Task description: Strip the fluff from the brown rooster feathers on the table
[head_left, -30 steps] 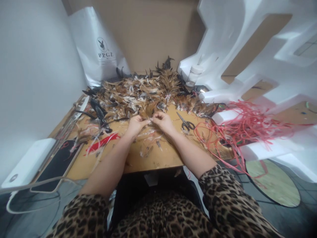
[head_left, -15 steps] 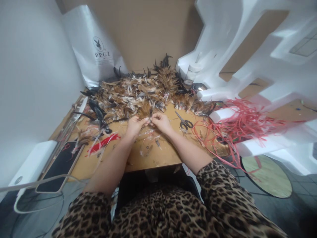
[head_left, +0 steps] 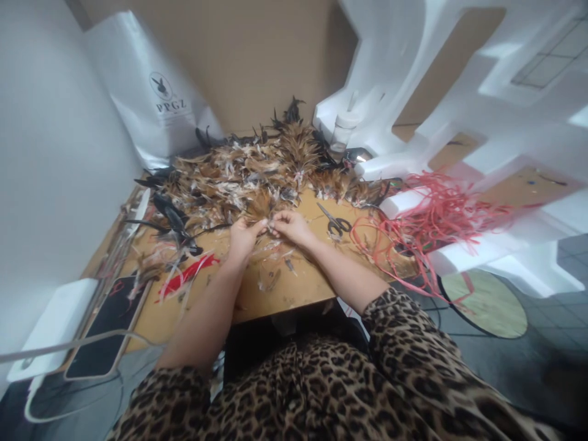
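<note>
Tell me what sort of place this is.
Probably a small craft workspace: a brown table bears a heap of feathers, with scissors and tangled red strips close by.

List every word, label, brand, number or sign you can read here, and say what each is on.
"PPGZ": on the white bag at the back left.
Rabbit-head emblem in an oval: on the same bag, above those letters.
Fine print under "PPGZ": too small to read.
Round mark on the white box-shaped device at lower left: too blurred to read.
</note>
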Tool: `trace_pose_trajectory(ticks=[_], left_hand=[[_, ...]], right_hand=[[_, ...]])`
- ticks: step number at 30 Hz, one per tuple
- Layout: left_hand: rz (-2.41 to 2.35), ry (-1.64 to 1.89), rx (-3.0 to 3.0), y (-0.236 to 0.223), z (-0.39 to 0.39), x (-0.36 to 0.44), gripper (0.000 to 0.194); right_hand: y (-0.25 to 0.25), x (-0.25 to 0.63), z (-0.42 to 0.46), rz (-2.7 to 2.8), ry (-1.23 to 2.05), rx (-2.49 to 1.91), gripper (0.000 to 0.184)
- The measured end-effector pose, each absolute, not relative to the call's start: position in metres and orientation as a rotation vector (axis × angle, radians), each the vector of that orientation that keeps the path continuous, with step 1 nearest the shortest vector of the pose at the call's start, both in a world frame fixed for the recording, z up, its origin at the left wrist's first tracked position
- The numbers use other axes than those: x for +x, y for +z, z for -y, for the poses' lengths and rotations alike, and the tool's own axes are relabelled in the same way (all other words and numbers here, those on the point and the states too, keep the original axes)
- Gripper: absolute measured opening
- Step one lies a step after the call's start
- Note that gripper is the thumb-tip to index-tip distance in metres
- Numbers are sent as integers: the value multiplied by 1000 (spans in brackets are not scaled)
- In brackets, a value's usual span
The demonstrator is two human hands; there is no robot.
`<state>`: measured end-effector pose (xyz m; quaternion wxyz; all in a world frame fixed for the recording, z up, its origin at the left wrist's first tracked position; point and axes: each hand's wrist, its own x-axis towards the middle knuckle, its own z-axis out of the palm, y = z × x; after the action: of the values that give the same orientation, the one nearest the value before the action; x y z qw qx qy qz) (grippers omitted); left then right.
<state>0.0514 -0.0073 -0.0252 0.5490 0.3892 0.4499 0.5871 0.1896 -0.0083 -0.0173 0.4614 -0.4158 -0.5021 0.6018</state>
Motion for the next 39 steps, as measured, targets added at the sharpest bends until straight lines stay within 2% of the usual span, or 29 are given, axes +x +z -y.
trace_pose_trajectory(ticks=[13, 17, 22, 28, 34, 39], left_hand=[[-1016, 1306, 828, -21, 10, 52, 34], [-1034, 1321, 851, -23, 8, 46, 40], [-1074, 1348, 893, -25, 5, 41, 39], [-1066, 1311, 948, -23, 8, 43, 36], [-1105, 1310, 1040, -24, 7, 42, 35], [-1116, 1330, 1043, -25, 4, 40, 35]], right_hand=[[-15, 187, 6, 1243, 1497, -1045, 35], [-5, 211, -2, 1204, 1239, -1082, 30], [14, 290, -20, 953, 761, -1226, 26], [7, 368, -23, 856, 628, -1501, 20], [-6, 384, -25, 940, 469, -1891, 13], [-17, 392, -32, 1148, 327, -2097, 20]])
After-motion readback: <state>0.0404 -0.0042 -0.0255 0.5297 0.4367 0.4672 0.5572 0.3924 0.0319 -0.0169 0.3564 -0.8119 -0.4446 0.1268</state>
